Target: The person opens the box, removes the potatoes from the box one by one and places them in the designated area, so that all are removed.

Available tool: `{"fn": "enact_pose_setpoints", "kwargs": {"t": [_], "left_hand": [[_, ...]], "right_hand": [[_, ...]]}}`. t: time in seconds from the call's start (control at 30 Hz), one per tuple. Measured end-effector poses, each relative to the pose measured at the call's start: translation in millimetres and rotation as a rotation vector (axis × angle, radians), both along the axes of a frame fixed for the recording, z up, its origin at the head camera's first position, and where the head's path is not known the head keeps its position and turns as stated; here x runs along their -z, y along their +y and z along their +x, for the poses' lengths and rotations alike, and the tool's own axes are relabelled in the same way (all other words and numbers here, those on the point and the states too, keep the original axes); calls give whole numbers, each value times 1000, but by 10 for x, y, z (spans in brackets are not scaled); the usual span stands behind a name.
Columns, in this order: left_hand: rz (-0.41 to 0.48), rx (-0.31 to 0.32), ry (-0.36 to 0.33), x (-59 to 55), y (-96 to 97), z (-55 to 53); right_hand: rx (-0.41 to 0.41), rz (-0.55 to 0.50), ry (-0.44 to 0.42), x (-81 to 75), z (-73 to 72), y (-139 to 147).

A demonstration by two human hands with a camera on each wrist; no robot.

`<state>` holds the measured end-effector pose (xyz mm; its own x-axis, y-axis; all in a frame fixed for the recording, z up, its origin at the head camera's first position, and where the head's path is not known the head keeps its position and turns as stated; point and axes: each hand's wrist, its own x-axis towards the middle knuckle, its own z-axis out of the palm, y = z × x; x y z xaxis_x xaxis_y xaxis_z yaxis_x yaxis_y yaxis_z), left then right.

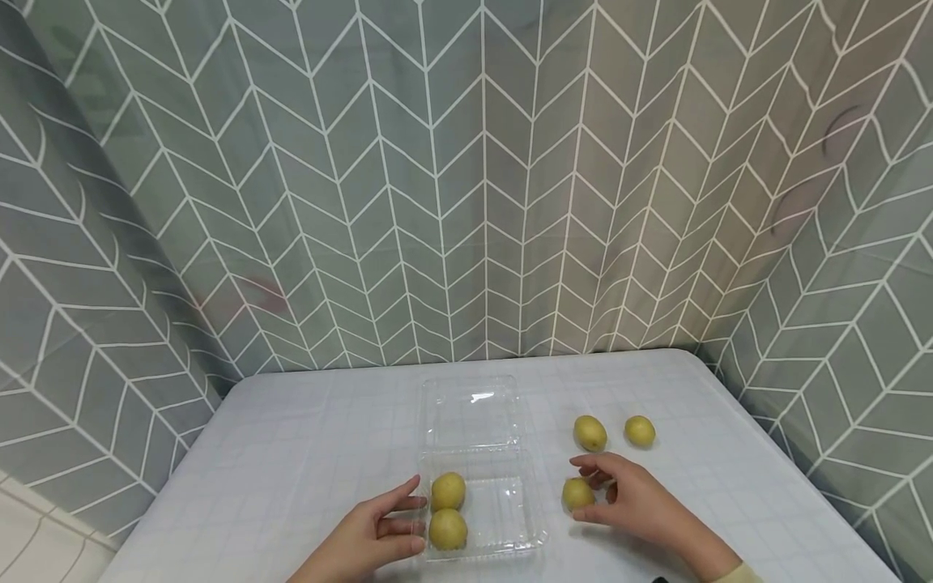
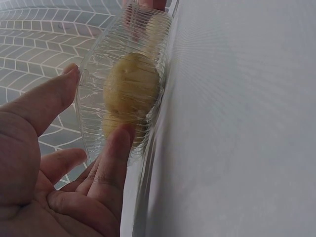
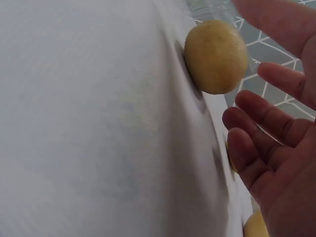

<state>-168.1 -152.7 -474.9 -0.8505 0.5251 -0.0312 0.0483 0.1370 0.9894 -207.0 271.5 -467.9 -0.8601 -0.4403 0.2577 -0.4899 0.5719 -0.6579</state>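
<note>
A clear plastic clamshell box (image 1: 503,518) lies with its lid (image 1: 466,421) folded back. Two smooth, rounded yellow fruits sit along its left side, a rear fruit (image 1: 448,491) and a front fruit (image 1: 448,529). My left hand (image 1: 368,530) is at the box's left wall, fingers spread; the left wrist view has its fingertips against the ribbed plastic (image 2: 131,86). To the right of the box, my right hand (image 1: 630,498) reaches around a third yellow fruit (image 1: 577,495) on the cloth. In the right wrist view, that fruit (image 3: 216,57) sits beyond the loosely bent fingers, with a gap showing.
Two more yellow fruits, one nearer the box (image 1: 590,433) and one farther right (image 1: 640,431), rest behind my right hand. A white cloth (image 1: 291,453) covers the table. Patterned grey-green curtains (image 1: 466,202) hang along its back and sides.
</note>
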Motion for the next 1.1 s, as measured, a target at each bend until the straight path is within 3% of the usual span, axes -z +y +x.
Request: {"fn": "enact_pose_setpoints", "kwargs": {"t": [0.17, 0.6, 1.1], "left_hand": [[-1, 3, 11, 11, -8, 0], [9, -12, -17, 28, -9, 1], [40, -13, -21, 22, 10, 6]], "right_hand": [[-2, -18, 52, -61, -21, 23], [5, -68, 81, -329, -89, -35], [-11, -48, 5, -491, -185, -329]]}}
